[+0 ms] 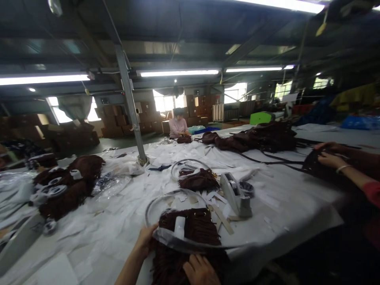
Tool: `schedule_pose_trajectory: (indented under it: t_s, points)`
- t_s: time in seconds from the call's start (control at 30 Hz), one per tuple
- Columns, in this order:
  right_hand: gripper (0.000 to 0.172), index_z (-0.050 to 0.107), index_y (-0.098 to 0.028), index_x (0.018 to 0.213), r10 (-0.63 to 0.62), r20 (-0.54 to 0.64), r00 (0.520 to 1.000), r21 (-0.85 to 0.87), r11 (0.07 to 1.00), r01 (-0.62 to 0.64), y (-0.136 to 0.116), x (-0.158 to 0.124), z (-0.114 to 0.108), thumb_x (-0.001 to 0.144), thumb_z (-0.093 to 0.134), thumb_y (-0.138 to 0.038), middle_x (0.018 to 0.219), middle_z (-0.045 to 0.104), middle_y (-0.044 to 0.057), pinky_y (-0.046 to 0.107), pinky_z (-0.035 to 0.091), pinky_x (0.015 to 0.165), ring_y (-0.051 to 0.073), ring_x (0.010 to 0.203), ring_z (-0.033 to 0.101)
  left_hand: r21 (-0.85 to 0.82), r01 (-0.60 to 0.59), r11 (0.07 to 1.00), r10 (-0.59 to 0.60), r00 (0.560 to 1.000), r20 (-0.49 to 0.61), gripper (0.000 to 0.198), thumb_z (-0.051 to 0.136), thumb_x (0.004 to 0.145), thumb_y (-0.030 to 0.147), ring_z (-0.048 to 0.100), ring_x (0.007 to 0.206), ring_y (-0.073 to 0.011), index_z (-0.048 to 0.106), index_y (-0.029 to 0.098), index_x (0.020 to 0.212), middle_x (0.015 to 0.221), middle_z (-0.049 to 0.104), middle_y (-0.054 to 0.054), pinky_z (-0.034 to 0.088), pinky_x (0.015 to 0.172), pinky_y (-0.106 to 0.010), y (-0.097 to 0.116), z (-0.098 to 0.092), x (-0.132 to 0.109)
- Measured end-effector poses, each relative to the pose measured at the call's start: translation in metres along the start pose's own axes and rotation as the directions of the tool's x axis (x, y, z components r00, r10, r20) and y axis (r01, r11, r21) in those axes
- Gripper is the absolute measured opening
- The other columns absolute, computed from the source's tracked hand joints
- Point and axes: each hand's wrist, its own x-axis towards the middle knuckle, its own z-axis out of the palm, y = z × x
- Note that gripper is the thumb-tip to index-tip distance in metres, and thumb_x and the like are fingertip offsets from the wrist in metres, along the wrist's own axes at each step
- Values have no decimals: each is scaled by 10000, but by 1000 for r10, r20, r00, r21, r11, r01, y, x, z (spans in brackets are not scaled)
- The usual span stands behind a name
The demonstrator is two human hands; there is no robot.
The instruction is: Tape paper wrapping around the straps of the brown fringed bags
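Observation:
A dark brown fringed bag (190, 233) lies on the white-covered table (291, 206) right in front of me, its round handle wrapped in clear plastic and a white paper strip across its front. My left hand (145, 239) grips the bag's left edge at the wrapped handle, fingers curled. My right hand (200, 270) presses down on the fringe at the bottom, fingers bent over it. A second fringed bag (198, 180) with a wrapped ring handle lies farther back.
A grey tape dispenser (236, 194) stands right of the bag among paper scraps. Finished bags (65, 186) pile up at left, more bags (261, 136) at far right. A co-worker's hands (329, 156) handle a dark bag at right; another person (178, 124) sits beyond. A metal post (130, 107) rises from the table.

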Motion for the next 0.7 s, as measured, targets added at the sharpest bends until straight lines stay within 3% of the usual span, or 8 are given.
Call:
schedule_pose_trajectory:
  t_s: [0.1, 0.17, 0.27, 0.3, 0.37, 0.43, 0.53, 0.7]
  points:
    - [303, 547, -217, 799, 78, 65, 995, 201, 976, -90, 1, -3, -11, 867, 521, -511, 753, 612, 29, 302, 467, 614, 204, 671, 589, -111, -4, 994, 3, 1000, -13, 80, 628, 706, 134, 630, 517, -218, 562, 133, 661, 506, 592, -36, 521, 530, -314, -5, 10, 2]
    - [415, 599, -211, 854, 204, 193, 960, 480, 833, -274, 13, 4, -29, 864, 472, -606, 782, 641, 34, 293, 492, 631, 201, 698, 621, -172, -29, 985, 21, 999, -50, 99, 573, 706, 77, 611, 481, -188, 534, 151, 654, 489, 583, -12, 509, 512, -285, -5, 10, 5]
    - [470, 620, -192, 962, 455, 443, 772, 677, 395, -621, 58, 31, -58, 925, 341, -568, 686, 658, 19, 259, 491, 549, 182, 604, 641, -243, -67, 968, 48, 996, -80, 134, 535, 714, 41, 602, 467, -159, 504, 170, 695, 527, 615, 0, 501, 503, -256, -3, 6, 9]
    - [462, 614, -181, 1010, 539, 466, 702, 659, 317, -682, 78, 42, -64, 917, 358, -554, 710, 672, 28, 260, 491, 533, 186, 596, 648, -263, -72, 962, 52, 995, -81, 140, 535, 717, 37, 607, 474, -157, 498, 172, 707, 541, 625, -3, 503, 506, -252, -2, 5, 9]
    - [429, 623, -166, 1032, 701, 409, 585, 547, 325, -772, 120, 63, -66, 883, 402, -502, 797, 694, 53, 272, 506, 566, 200, 658, 673, -299, -74, 951, 53, 996, -75, 140, 538, 728, 36, 616, 487, -156, 497, 170, 722, 557, 636, -14, 512, 514, -251, -1, 4, 9]
    - [373, 627, -153, 1050, 741, 388, 548, 475, 349, -808, 156, 79, -55, 857, 431, -405, 856, 700, 74, 296, 513, 648, 214, 733, 680, -332, -68, 941, 48, 997, -68, 137, 534, 739, 31, 620, 489, -156, 502, 164, 731, 559, 637, -22, 520, 519, -252, 0, 5, 9]
    - [306, 646, -143, 1021, 746, 391, 540, 375, 406, -833, 187, 97, -24, 808, 498, -304, 896, 698, 100, 338, 477, 793, 246, 870, 658, -376, -55, 925, 36, 998, -58, 145, 531, 742, 17, 640, 516, -169, 503, 159, 747, 588, 648, -39, 539, 537, -274, 1, 8, 9]
    - [206, 652, -112, 930, 704, 461, 540, 291, 455, -842, 193, 121, 31, 767, 617, -232, 986, 677, 165, 354, 414, 878, 274, 1014, 600, -446, -78, 892, 63, 997, -47, 163, 562, 734, 9, 664, 603, -165, 505, 154, 780, 673, 648, -33, 553, 588, -280, 22, 6, 10]
